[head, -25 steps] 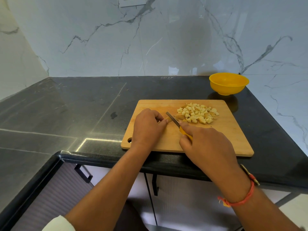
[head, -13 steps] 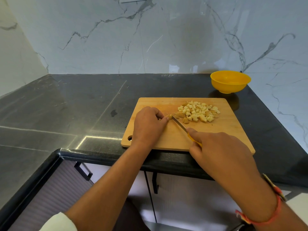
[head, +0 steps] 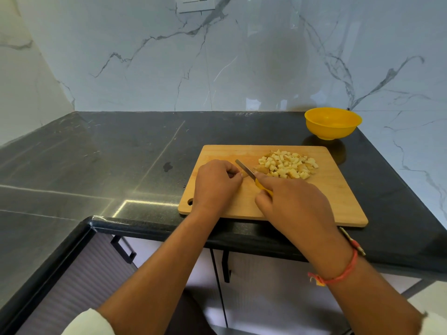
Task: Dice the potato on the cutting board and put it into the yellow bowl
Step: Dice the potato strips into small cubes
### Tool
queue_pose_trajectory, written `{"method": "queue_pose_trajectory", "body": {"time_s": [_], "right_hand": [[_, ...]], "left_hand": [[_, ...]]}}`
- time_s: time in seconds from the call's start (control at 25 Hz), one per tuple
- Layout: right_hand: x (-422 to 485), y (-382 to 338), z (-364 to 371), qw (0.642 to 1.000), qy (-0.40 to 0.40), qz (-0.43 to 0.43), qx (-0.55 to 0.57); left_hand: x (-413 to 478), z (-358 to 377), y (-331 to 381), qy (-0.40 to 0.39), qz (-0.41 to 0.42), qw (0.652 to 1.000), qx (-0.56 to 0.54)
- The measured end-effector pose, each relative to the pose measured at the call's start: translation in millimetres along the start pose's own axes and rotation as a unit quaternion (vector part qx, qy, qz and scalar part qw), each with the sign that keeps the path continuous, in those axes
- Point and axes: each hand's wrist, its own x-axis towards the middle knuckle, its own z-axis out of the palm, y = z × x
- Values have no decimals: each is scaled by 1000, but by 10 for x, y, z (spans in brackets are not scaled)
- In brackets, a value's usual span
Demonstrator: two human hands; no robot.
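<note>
Potato cubes [head: 287, 165], pale and small, lie heaped on the far right of the rectangular wooden cutting board [head: 338, 204]. Your left hand [head: 215, 187], fingers curled, pinches 1 last scrap [head: 244, 174] mid-board. Your right hand [head: 295, 204] clamps the yellow-handled steel knife [head: 245, 169]. Keep fingertips tucked back and cut straight down. A round yellow plastic bowl [head: 332, 124] stands beyond the board. No writing is readable.

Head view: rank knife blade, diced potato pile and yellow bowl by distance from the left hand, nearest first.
From the left hand, which pinches a potato piece:
1. Knife blade: just right of its fingertips, held by the right hand.
2. Diced potato pile: farther right on the cutting board.
3. Yellow bowl: beyond the board, back right on the counter.
</note>
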Motion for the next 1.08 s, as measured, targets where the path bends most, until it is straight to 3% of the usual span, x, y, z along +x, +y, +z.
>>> {"method": "queue_pose_trajectory", "body": {"time_s": [0.48, 0.72, 1.08], "right_hand": [[-212, 186, -134, 997, -63, -18, -38], [-324, 170, -222, 1000, 8, -10, -25], [-75, -14, -46, 1000, -8, -17, 0]], "left_hand": [[10, 28, -7, 11, -12, 1000, 2], [-18, 2, -12, 10, -5, 1000, -2], [-11, -22, -38, 15, -10, 999, -43]]}}
